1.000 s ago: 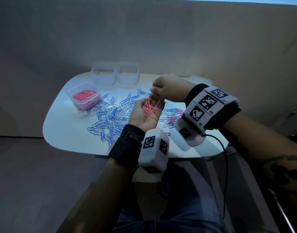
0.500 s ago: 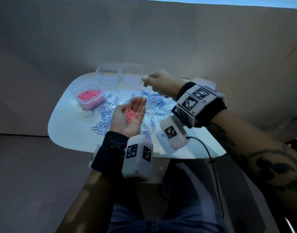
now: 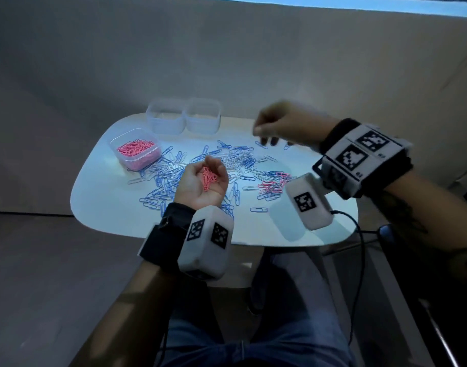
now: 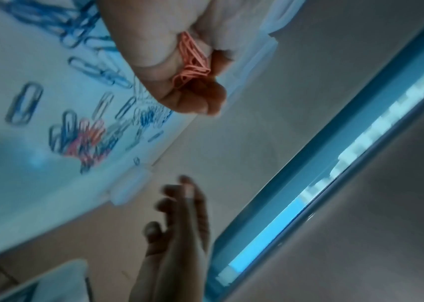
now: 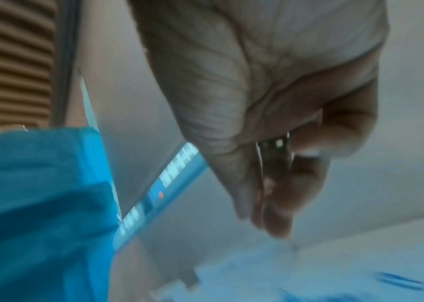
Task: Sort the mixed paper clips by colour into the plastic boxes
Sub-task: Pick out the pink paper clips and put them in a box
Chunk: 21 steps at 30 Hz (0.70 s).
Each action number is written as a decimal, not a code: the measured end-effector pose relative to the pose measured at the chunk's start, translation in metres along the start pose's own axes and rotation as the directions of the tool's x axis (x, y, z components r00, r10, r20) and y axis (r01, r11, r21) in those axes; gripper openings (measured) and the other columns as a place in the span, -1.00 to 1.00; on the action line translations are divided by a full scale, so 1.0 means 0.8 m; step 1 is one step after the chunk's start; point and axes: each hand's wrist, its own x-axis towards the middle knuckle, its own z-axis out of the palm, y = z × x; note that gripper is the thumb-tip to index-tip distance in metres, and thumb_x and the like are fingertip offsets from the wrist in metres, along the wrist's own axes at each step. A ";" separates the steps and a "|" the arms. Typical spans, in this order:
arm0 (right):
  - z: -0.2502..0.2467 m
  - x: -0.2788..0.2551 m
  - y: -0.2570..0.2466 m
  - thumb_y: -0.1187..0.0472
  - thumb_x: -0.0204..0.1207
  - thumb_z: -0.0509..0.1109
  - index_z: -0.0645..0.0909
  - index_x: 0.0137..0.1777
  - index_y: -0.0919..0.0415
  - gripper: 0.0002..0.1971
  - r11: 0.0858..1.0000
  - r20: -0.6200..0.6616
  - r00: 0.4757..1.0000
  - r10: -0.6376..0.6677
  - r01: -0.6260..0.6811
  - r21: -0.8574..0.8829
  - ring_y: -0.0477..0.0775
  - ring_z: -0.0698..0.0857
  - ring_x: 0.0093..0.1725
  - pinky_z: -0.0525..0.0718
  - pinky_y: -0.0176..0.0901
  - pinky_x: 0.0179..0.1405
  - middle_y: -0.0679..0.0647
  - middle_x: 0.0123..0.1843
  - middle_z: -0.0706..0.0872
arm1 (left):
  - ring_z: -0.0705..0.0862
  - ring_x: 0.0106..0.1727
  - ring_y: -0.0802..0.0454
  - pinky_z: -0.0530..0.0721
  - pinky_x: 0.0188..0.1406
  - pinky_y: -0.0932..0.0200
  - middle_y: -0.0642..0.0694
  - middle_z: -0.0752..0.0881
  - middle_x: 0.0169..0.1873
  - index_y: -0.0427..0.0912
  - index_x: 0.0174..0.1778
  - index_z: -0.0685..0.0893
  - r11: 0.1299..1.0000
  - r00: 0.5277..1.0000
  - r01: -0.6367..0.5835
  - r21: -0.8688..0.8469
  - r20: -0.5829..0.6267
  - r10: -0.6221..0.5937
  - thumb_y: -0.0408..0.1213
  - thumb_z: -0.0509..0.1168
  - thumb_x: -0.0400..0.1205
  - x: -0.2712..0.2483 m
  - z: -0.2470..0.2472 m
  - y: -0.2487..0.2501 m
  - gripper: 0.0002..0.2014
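Note:
My left hand (image 3: pixel 198 193) is palm up over the middle of the white table (image 3: pixel 108 207), its fingers curled round a small bunch of pink paper clips (image 3: pixel 208 178), which also shows in the left wrist view (image 4: pixel 192 61). My right hand (image 3: pixel 273 128) hovers blurred above the table's far right part, fingers pointing down. Thumb and fingers there pinch what looks like one thin pale paper clip (image 5: pixel 275 147). A clear box (image 3: pixel 116 143) at the left holds pink clips. Two empty clear boxes (image 3: pixel 165 120) (image 3: pixel 203 119) stand at the back. Loose blue and pale clips (image 3: pixel 171 178) lie spread across the table.
A small mixed cluster of pink and blue clips (image 3: pixel 270 185) lies at the right, below my right wrist. A clear plastic piece (image 4: pixel 130 190) sits at the table's far edge. A black cable (image 3: pixel 359 234) hangs from my right wrist camera over the front edge.
My right hand left the left palm, swung toward the back boxes, then moved right. My left hand moved left and its fingers curled more round the pink clips.

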 end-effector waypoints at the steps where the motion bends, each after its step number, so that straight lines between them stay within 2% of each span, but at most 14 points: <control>1: 0.000 0.001 0.018 0.30 0.57 0.29 0.60 -0.11 0.14 -0.91 0.995 0.057 0.996 0.066 -0.061 -0.076 -0.23 0.54 -0.49 0.38 -0.50 -0.66 0.02 -0.32 0.62 | 0.52 -0.73 0.17 0.48 -0.75 0.45 0.01 0.52 -0.70 -0.24 -0.57 0.56 0.996 0.999 0.034 0.077 -0.011 -0.034 -0.37 0.07 0.55 0.002 0.000 0.002 -0.64; 2: 0.006 0.002 0.034 0.30 0.55 0.34 0.61 -0.07 0.14 -0.94 0.977 0.125 0.983 0.135 -0.111 -0.184 -0.20 0.53 -0.48 0.40 -0.48 -0.64 0.04 -0.29 0.62 | 0.41 -0.77 0.22 0.34 -0.81 0.48 0.06 0.44 -0.73 -0.19 -0.59 0.52 0.977 0.998 0.065 0.202 -0.023 -0.061 -0.35 0.08 0.57 0.006 0.001 0.003 -0.63; 3: 0.015 0.003 0.050 0.27 0.51 0.40 0.62 0.01 0.16 -0.89 0.947 0.172 0.968 0.184 -0.127 -0.295 -0.12 0.53 -0.43 0.42 -0.46 -0.59 0.07 -0.22 0.65 | 0.32 -0.80 0.26 0.23 -0.84 0.46 0.06 0.39 -0.75 -0.15 -0.56 0.49 0.930 0.997 0.082 0.357 -0.041 -0.072 -0.28 0.06 0.66 0.010 0.003 0.003 -0.58; 4: 0.025 0.005 0.066 0.24 0.46 0.46 0.63 0.10 0.19 -0.78 0.915 0.201 0.957 0.210 -0.120 -0.386 -0.05 0.54 -0.34 0.41 -0.44 -0.51 0.10 -0.10 0.68 | 0.25 -0.80 0.28 0.15 -0.84 0.47 0.07 0.35 -0.76 -0.11 -0.50 0.45 0.847 0.997 0.078 0.527 -0.054 -0.058 -0.17 0.04 0.73 0.016 0.007 0.003 -0.57; 5: 0.034 0.006 0.078 0.20 0.42 0.50 0.62 0.16 0.21 -0.69 0.889 0.211 0.953 0.216 -0.103 -0.446 0.00 0.53 -0.21 0.39 -0.42 -0.41 0.11 0.01 0.70 | 0.21 -0.80 0.29 0.10 -0.84 0.47 0.09 0.32 -0.75 -0.09 -0.45 0.42 0.719 0.998 0.069 0.691 -0.056 -0.043 -0.09 0.04 0.74 0.019 0.012 0.001 -0.59; 7: 0.046 0.007 0.092 0.16 0.39 0.53 0.61 0.18 0.22 -0.62 0.874 0.191 0.961 0.200 -0.087 -0.477 0.00 0.49 -0.06 0.40 -0.27 -0.30 0.10 0.13 0.70 | 0.17 -0.75 0.26 0.06 -0.82 0.44 0.10 0.29 -0.66 -0.07 -0.41 0.43 0.351 0.999 0.052 0.935 -0.048 -0.018 -0.04 0.08 0.72 0.024 0.023 -0.004 -0.62; 9: 0.049 0.008 0.102 0.19 0.36 0.53 0.61 0.14 0.20 -0.65 0.872 0.153 0.969 0.194 -0.098 -0.480 0.00 0.48 -0.05 0.41 -0.25 -0.15 0.09 0.11 0.69 | 0.21 -0.64 0.18 0.12 -0.76 0.38 0.06 0.31 -0.56 -0.09 -0.42 0.53 -0.040 1.000 0.009 0.999 -0.010 -0.013 -0.06 0.21 0.67 0.027 0.034 -0.009 -0.65; 11: 0.049 0.008 0.110 0.25 0.34 0.53 0.62 0.10 0.21 -0.67 0.878 0.136 0.974 0.182 -0.098 -0.469 0.00 0.49 -0.06 0.40 -0.25 -0.13 0.06 0.01 0.65 | 0.36 -0.51 0.11 0.25 -0.61 0.32 0.05 0.42 -0.54 -0.10 -0.41 0.60 -0.415 0.998 -0.057 0.908 0.046 -0.036 -0.07 0.37 0.57 0.029 0.043 -0.018 -0.72; 12: 0.049 0.009 0.112 0.27 0.34 0.53 0.62 0.09 0.23 -0.68 0.888 0.136 0.976 0.171 -0.092 -0.450 -0.01 0.49 -0.07 0.40 -0.26 -0.17 0.04 -0.04 0.62 | 0.45 -0.39 0.09 0.30 -0.53 0.30 0.06 0.49 -0.50 -0.10 -0.37 0.63 -0.579 0.996 -0.084 0.811 0.070 -0.047 -0.07 0.42 0.52 0.031 0.046 -0.023 -0.76; 13: 0.048 0.009 0.114 0.29 0.34 0.53 0.63 0.07 0.25 -0.70 0.902 0.140 0.977 0.160 -0.087 -0.422 -0.01 0.50 -0.08 0.41 -0.24 -0.24 0.03 -0.08 0.60 | 0.50 -0.27 0.08 0.32 -0.48 0.30 0.06 0.55 -0.43 -0.09 -0.29 0.65 -0.706 0.994 -0.105 0.700 0.101 -0.048 -0.07 0.45 0.49 0.034 0.049 -0.030 -0.81; 14: 0.047 0.008 0.116 0.30 0.34 0.54 0.63 0.04 0.25 -0.72 0.919 0.145 0.977 0.155 -0.089 -0.384 -0.01 0.51 -0.09 0.42 -0.25 -0.29 0.02 -0.11 0.59 | 0.53 -0.18 0.07 0.33 -0.45 0.27 0.05 0.59 -0.34 -0.09 -0.19 0.68 -0.786 0.989 -0.125 0.606 0.137 -0.051 -0.07 0.46 0.47 0.037 0.053 -0.036 -0.82; 16: 0.044 0.005 0.121 0.32 0.35 0.53 0.59 -0.06 0.18 -0.78 0.953 0.158 0.975 0.157 -0.108 -0.282 0.00 0.52 -0.15 0.41 -0.39 -0.33 0.02 -0.19 0.61 | 0.56 -0.04 0.01 0.35 -0.33 0.22 -0.01 0.63 -0.15 -0.14 0.00 0.69 -0.851 0.981 -0.156 0.501 0.178 -0.075 -0.07 0.47 0.46 0.046 0.059 -0.048 -0.71; 18: 0.041 0.002 0.123 0.34 0.37 0.52 0.54 -0.10 0.14 -0.78 0.969 0.171 0.969 0.178 -0.142 -0.203 -0.02 0.51 -0.25 0.42 -0.42 -0.40 -0.04 -0.30 0.58 | 0.54 -0.03 0.01 0.36 -0.29 0.21 -0.06 0.67 -0.04 -0.16 0.07 0.68 -0.865 0.981 -0.163 0.475 0.168 -0.093 -0.06 0.48 0.45 0.052 0.065 -0.059 -0.65; 21: 0.036 0.006 0.118 0.37 0.42 0.45 0.53 -0.10 0.12 -0.82 0.973 0.143 0.968 0.209 -0.191 -0.129 -0.14 0.51 -0.37 0.44 -0.50 -0.57 -0.08 -0.32 0.55 | 0.52 -0.12 0.03 0.37 -0.42 0.25 -0.09 0.64 -0.15 -0.18 0.05 0.72 -0.812 0.989 -0.126 0.570 0.134 -0.060 -0.04 0.41 0.52 0.057 0.068 -0.070 -0.69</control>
